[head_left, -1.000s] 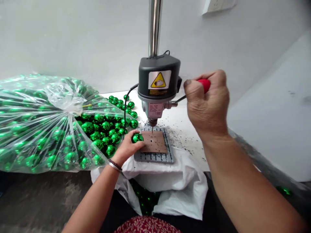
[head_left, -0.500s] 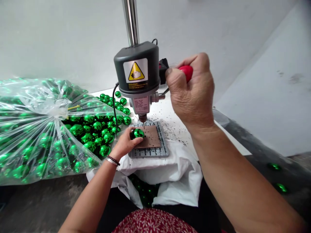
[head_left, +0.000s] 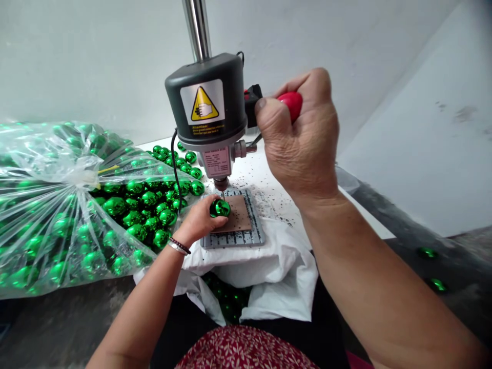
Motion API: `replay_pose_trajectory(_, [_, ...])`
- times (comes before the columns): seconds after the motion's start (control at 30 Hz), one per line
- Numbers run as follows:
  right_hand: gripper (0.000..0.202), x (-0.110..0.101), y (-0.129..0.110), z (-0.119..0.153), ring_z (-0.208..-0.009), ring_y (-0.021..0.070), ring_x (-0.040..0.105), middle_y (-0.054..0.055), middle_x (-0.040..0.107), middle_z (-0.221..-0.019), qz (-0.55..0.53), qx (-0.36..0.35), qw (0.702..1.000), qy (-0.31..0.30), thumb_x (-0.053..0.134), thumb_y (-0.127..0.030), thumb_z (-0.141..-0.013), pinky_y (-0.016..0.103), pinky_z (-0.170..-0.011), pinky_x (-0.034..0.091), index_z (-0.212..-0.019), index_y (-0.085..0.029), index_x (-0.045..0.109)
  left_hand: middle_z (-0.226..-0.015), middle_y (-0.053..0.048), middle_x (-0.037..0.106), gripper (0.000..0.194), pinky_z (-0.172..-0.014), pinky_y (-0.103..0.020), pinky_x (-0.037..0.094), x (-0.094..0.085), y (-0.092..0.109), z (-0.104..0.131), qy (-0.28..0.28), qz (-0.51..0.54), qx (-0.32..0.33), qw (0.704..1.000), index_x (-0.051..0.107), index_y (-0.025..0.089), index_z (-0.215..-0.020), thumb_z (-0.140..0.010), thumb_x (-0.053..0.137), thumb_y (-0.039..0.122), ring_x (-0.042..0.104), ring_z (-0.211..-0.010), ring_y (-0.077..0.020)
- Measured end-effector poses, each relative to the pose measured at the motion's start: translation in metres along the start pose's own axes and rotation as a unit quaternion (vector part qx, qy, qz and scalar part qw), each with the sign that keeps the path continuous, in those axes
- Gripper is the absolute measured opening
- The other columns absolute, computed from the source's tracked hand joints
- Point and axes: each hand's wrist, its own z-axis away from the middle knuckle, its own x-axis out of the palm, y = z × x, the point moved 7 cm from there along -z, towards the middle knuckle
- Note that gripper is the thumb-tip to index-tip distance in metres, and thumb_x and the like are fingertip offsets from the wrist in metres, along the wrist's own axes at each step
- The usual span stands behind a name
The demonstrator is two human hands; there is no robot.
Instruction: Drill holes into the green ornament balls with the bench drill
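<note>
Your left hand (head_left: pixel 200 221) has its fingers curled tight around a shiny green ball (head_left: pixel 219 208), holding it on the brown pad (head_left: pixel 239 215) right under the drill tip (head_left: pixel 222 190). Your right hand (head_left: pixel 302 146) is a closed fist around the red handle (head_left: pixel 292 103) beside the drill's dark head (head_left: pixel 206 100). More green balls (head_left: pixel 154 205) lie just to the left, next to a big clear bag (head_left: pixel 57 205) full of them.

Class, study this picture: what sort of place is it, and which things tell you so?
Probably a small ornament workshop: a bench drill press, a clear bag full of shiny green balls, and drilling debris on the white table.
</note>
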Motion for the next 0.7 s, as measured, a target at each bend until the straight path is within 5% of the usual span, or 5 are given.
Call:
replay_pose_trajectory(0.27, [0.018, -0.001, -0.001, 0.001, -0.067, -0.0008, 0.037, -0.006, 0.045, -0.074, -0.01, 0.007, 1.0, 0.011, 0.057, -0.025, -0.083, 0.012, -0.065, 0.035, -0.084, -0.014, 0.043, -0.129, -0.009, 0.064, 0.061, -0.104, -0.035, 0.045, 0.003, -0.01, 0.0, -0.018, 0.092, 0.002, 0.996, 0.057, 0.017, -0.132, -0.076, 0.072, 0.034, 0.06, -0.118, -0.0248])
replay_pose_trajectory(0.7, [0.016, 0.001, -0.002, 0.001, -0.067, -0.0006, 0.033, -0.008, 0.036, -0.07, -0.054, -0.015, 0.998, 0.0, 0.052, -0.018, -0.084, 0.01, -0.067, 0.032, -0.082, -0.016, 0.037, -0.099, -0.006, 0.07, 0.059, -0.087, -0.033, 0.051, 0.015, -0.042, -0.01, 0.029, 0.263, -0.066, 0.962, 0.06, 0.017, -0.119, -0.068, 0.078, 0.039, 0.064, -0.091, -0.0195])
